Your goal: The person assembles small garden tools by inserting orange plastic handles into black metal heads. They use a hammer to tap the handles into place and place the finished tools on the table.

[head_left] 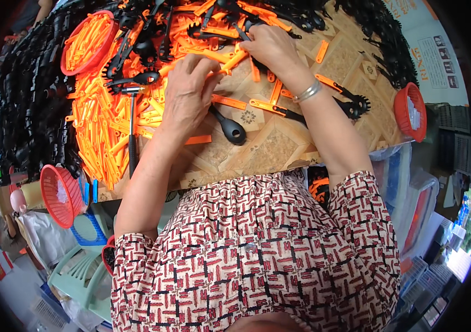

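An orange plastic handle (234,62) lies slantwise between my two hands, and a black utensil shaft (242,32) shows by its upper end. My right hand (273,52), with a silver bracelet on the wrist, pinches the handle's upper part. The curled fingers of my left hand (190,91) close at its lower end; their exact grip is partly hidden. Below my hands lies a black spoon (233,130) with a hole in its bowl. Loose orange handles (230,102) lie beside it. A black pasta server (354,106) with an orange handle rests right of my right wrist.
A heap of orange handles (100,130) covers the table's left side, with a small hammer (132,133) on it. Black utensils (25,99) are piled far left, others (384,44) far right. Red baskets (107,47) (65,202) (420,124) stand around the patterned tabletop (268,146).
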`<action>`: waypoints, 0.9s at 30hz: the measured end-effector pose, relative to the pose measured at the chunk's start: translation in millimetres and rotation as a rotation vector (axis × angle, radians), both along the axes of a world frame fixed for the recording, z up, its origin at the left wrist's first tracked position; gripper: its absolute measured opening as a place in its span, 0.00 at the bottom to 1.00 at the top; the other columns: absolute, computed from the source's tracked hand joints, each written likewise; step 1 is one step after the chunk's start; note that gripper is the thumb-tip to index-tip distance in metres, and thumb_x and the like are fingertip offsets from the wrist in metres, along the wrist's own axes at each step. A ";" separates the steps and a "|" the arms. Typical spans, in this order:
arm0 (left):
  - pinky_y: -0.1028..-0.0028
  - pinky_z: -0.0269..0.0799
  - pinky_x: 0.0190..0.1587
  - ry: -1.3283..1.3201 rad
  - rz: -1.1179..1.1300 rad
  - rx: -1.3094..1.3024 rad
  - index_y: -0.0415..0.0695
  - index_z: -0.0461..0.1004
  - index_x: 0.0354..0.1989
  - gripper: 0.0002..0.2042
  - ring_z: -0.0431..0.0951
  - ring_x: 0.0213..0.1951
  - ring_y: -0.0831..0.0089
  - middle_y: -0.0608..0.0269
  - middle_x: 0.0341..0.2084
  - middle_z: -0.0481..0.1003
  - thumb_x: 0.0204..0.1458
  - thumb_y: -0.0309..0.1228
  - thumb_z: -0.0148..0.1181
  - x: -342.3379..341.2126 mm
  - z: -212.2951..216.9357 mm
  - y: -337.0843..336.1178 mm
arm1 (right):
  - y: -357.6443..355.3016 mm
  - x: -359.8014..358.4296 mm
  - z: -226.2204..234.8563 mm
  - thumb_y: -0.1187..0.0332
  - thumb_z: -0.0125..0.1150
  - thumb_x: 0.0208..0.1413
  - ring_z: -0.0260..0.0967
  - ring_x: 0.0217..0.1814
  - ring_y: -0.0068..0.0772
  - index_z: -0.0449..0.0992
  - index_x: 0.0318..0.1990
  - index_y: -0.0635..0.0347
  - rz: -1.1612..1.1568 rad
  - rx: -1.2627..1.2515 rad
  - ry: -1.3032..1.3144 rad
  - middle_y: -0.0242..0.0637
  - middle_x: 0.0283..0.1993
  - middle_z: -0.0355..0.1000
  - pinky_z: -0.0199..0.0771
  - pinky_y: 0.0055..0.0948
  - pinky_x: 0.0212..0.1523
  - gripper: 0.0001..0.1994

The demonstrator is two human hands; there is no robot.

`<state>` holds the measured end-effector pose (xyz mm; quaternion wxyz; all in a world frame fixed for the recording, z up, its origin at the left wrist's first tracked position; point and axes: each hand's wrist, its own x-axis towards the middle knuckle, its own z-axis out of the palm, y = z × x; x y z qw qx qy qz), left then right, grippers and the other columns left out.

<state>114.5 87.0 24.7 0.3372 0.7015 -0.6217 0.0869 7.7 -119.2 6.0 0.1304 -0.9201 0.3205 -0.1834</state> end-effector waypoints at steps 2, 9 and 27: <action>0.68 0.75 0.46 0.287 -0.005 0.002 0.40 0.76 0.44 0.08 0.80 0.44 0.62 0.55 0.41 0.77 0.57 0.22 0.65 -2.7 5.3 8.1 | 7.2 -8.7 2.5 0.48 0.60 0.62 0.78 0.36 0.50 0.79 0.35 0.61 0.024 -0.007 -0.129 0.48 0.31 0.78 0.75 0.43 0.36 0.21; 0.72 0.76 0.38 0.150 -0.116 -0.061 0.42 0.80 0.49 0.12 0.81 0.35 0.67 0.58 0.33 0.80 0.57 0.21 0.67 -5.1 30.0 25.2 | 42.4 -46.5 34.9 0.60 0.52 0.71 0.72 0.29 0.19 0.77 0.40 0.63 0.387 0.862 -0.373 0.30 0.27 0.75 0.71 0.24 0.30 0.15; 0.69 0.65 0.34 -0.211 -0.256 0.038 0.45 0.80 0.42 0.12 0.73 0.26 0.68 0.67 0.26 0.78 0.48 0.24 0.71 3.5 62.2 48.9 | 74.4 -64.1 50.0 0.66 0.63 0.60 0.68 0.24 0.36 0.77 0.33 0.66 0.653 0.675 -0.247 0.44 0.22 0.69 0.68 0.36 0.30 0.10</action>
